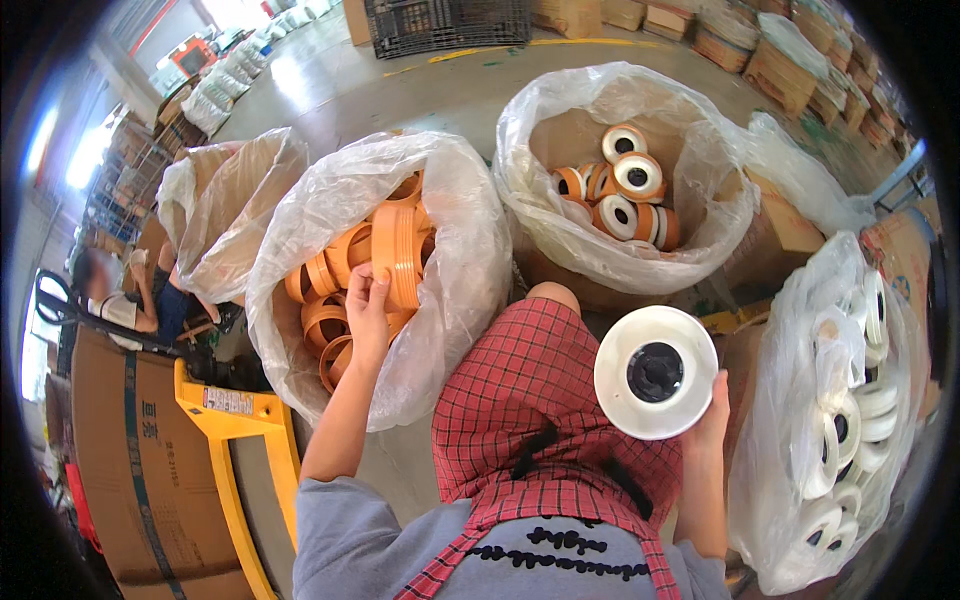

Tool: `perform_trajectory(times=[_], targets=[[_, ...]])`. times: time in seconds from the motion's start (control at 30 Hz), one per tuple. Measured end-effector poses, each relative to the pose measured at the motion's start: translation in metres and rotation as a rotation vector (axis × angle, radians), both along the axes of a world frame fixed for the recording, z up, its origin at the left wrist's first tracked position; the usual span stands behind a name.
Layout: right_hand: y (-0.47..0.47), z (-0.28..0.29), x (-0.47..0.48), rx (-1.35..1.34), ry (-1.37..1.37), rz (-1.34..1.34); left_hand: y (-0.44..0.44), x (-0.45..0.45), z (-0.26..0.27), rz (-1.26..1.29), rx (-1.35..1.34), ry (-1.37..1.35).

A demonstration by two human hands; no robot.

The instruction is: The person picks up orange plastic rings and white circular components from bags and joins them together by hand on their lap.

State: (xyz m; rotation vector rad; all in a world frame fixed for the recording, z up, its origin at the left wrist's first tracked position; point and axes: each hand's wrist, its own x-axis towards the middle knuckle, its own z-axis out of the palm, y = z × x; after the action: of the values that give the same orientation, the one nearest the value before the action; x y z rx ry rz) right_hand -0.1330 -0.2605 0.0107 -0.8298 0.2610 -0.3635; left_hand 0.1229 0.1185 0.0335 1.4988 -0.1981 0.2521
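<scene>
My left hand (369, 296) grips the near edge of a ribbed orange plastic ring (395, 255) above a lined box of similar orange rings. In my right hand (709, 412) is a white round plastic part (616, 373) with a black centre, its wide face towards the camera. The two parts are well apart, with my red checked apron (510, 375) between and below them. Beyond, a plastic-lined box (555, 142) holds several orange rings fitted with white parts (637, 177). At the right, a clear plastic bag (780, 420) holds several white parts (840, 450).
A yellow pallet jack (221, 416) and a large cardboard box (105, 420) stand at the left. Another lined box (225, 202) is behind them, near a seated person (131, 307). A black crate (450, 26) and stacked cartons (784, 67) stand across the floor.
</scene>
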Motion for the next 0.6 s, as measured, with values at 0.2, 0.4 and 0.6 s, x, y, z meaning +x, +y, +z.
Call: perform_trajectory(times=[0.2,0.4,0.6], targets=[[0.009,0.013,0.043,0.002,-0.007,-0.250,-0.070,-0.033,0.082,-0.749,-1.281,0.396],[0.059,0.006,0.059,0.148,-0.005,-0.152,-0.145,-0.081,0.014,-1.006,-0.946,0.833],[0.054,-0.007,0.050,0.210,0.005,-0.303,-0.175,-0.112,0.022,-0.465,0.341,-0.468]])
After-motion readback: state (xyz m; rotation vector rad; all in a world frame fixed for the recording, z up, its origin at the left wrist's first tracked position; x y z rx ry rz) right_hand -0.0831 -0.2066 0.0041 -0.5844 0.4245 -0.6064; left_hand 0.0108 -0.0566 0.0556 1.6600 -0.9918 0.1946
